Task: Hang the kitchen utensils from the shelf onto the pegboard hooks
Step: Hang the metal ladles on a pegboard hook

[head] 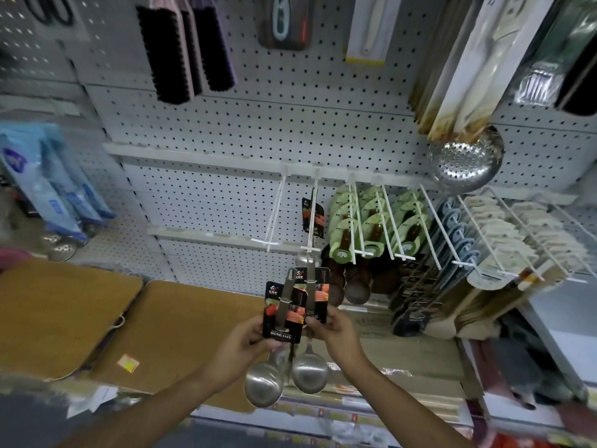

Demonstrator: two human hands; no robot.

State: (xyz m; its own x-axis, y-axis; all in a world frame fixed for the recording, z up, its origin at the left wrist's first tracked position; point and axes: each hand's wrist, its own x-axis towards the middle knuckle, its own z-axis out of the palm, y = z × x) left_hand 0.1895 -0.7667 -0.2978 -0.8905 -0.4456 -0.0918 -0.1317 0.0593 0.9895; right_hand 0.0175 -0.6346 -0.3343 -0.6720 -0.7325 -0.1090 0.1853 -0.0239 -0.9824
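I hold two steel ladles on black backing cards below the white pegboard (226,130). My left hand (240,345) grips the card of the left ladle (265,379). My right hand (339,334) pinches the card of the right ladle (310,373), whose top end lies close to the tip of a white hook (311,221). One more carded ladle (312,218) hangs on that hook. To its left a white hook (274,218) carries nothing.
Further right, hooks carry green-carded spoons (371,221), grey utensils (452,234) and beige packs (504,227). A perforated skimmer (465,160) hangs above them. Brushes (181,50) hang at the top. Brown boards (181,334) lie on the shelf below.
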